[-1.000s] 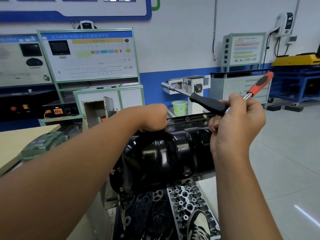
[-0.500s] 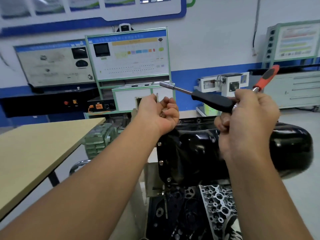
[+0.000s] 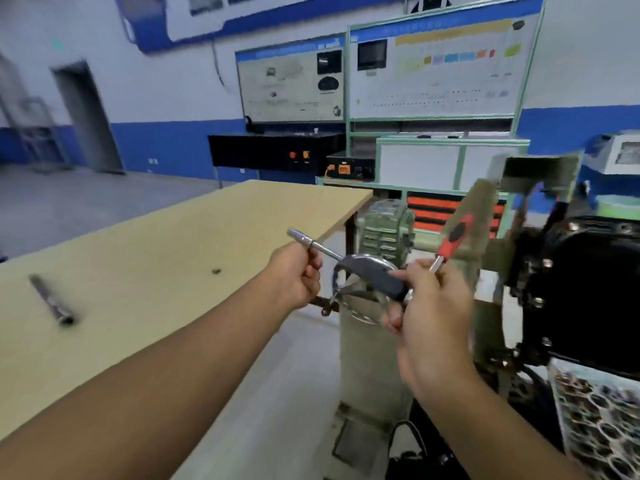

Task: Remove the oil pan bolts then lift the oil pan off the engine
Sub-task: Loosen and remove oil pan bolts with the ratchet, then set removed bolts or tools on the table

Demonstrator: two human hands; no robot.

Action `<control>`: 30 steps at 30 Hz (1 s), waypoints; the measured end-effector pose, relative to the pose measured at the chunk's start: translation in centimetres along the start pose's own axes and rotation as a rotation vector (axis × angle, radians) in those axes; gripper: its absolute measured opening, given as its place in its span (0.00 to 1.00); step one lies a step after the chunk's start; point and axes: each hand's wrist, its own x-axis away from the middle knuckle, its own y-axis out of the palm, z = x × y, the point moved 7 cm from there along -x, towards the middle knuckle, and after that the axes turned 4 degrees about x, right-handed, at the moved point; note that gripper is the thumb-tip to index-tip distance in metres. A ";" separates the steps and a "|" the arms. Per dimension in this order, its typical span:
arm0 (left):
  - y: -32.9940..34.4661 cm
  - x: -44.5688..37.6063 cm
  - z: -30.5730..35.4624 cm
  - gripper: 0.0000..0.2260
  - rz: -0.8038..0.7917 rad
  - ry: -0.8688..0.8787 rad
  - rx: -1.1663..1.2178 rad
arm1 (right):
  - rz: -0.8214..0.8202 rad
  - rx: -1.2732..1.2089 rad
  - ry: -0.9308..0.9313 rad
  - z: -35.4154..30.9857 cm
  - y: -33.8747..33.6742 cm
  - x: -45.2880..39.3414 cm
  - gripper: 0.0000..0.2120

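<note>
The black oil pan (image 3: 588,289) sits on the engine at the right edge, with bolts along its near flange. My right hand (image 3: 429,306) grips two tools together, a black-handled socket driver (image 3: 374,277) and a red-handled ratchet (image 3: 455,237). The driver's steel shaft points left and passes just above my left hand (image 3: 298,275). That hand is left of the pan, over the gap beside the wooden table (image 3: 138,265). Its fingers are curled round something small, seemingly a bolt, mostly hidden in the fist.
A steel extension bar (image 3: 52,299) and a small dark bolt (image 3: 216,271) lie on the table. The green engine stand (image 3: 384,230) with its chrome handwheel (image 3: 360,317) stands under my hands. A cylinder head (image 3: 602,414) lies at the lower right. Training panels line the back wall.
My left hand left the far edge of the oil pan and drew back left with fingers curled. My view swung left, so the pan is now at the right edge and the table fills the left.
</note>
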 end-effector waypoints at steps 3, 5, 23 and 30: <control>-9.0 -0.7 4.0 0.14 0.281 0.201 -0.003 | -0.063 -0.023 0.103 5.2 3.9 2.8 0.04; -13.8 -1.0 7.0 0.13 0.390 0.363 -0.106 | -0.060 -0.050 0.143 7.8 5.9 4.0 0.03; -22.9 -6.4 9.9 0.16 0.415 0.644 -0.981 | 0.048 -0.012 0.208 14.4 11.2 1.3 0.05; -24.6 -6.8 9.8 0.24 0.386 0.561 -0.689 | 0.039 -0.022 0.194 13.7 10.5 0.7 0.06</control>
